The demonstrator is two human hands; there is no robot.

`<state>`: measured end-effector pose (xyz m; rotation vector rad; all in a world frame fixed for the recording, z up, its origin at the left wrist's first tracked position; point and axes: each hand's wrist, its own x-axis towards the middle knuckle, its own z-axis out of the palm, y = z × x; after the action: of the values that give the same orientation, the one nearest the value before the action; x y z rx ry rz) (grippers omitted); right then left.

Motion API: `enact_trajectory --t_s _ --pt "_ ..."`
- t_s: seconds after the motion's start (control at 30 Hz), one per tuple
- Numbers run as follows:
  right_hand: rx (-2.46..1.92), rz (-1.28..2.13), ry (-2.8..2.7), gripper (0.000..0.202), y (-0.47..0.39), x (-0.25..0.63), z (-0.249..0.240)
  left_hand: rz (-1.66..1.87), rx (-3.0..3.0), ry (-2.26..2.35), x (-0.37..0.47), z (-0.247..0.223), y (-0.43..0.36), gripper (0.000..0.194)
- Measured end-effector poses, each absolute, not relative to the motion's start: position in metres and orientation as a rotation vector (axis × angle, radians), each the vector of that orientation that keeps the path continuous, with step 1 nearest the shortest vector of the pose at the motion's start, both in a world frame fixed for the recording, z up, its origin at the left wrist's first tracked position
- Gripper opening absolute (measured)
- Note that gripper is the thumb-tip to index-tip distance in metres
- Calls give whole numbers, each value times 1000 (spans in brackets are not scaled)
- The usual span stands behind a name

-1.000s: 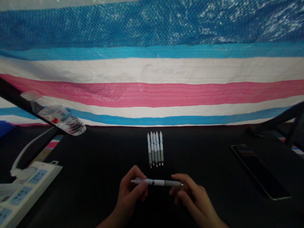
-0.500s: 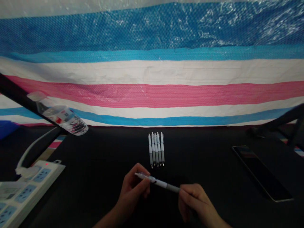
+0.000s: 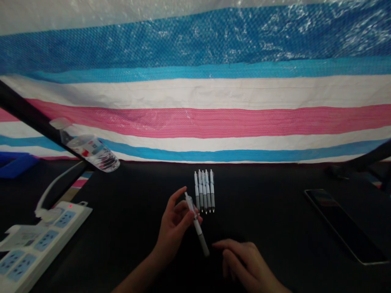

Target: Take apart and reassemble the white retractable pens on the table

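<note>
A striped sheet (image 3: pixel 195 93) hangs behind the black table (image 3: pixel 131 232). Above the table, the pen (image 3: pixel 198 226) slants, pinched in my left hand (image 3: pixel 173 224); a steady hold on its upper half should stop it swinging. My right hand (image 3: pixel 247 260), loosely parted and empty, is just beside the pen's grey end. Five pens (image 3: pixel 204 189) lie beyond.

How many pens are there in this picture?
6: one pen is in the left hand, and five pens lie side by side on the table beyond it. More could be hidden from view.
</note>
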<state>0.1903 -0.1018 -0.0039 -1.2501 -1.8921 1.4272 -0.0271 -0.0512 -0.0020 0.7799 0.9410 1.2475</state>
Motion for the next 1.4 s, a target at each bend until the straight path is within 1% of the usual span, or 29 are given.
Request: enact_trajectory --t_s 0.03,0.07,0.17,0.27,0.43,0.6,0.77,0.93,1.07,1.3,1.4 --pt "-1259 1422 -1888 54 -102 191 -4 1253 787 951 -28 -2 -50 61" --pt "-1264 1418 -1884 54 -102 191 -4 1256 798 961 -28 -1 -49 61" --pt "-1265 1406 -1880 54 -103 191 -2 1253 826 1002 -27 1 -48 50" --pt "-1258 1398 -1889 52 -102 190 1 1256 824 1045 -25 2 -47 45" --pt "-1280 1361 -1895 51 -102 191 -2 1264 834 1040 -24 0 -47 48" --pt "-1286 1334 -1901 53 -102 190 -2 1284 805 1065 -25 -2 -46 47" --pt "-1297 1324 -1888 54 -102 189 -1 1299 789 1068 -25 0 -45 56" --pt "-1295 1345 -1879 53 -101 189 -1 1310 776 1044 -25 0 -44 46" --pt "-1307 1336 -1875 53 -101 189 -1 1330 776 1031 -25 -1 -44 49" --pt "-1292 1335 -1867 54 -100 190 -4 1332 773 1022 -24 -1 -45 45" --pt "-1289 1347 -1847 54 -99 191 -8 1327 794 1026 -24 4 -45 46"
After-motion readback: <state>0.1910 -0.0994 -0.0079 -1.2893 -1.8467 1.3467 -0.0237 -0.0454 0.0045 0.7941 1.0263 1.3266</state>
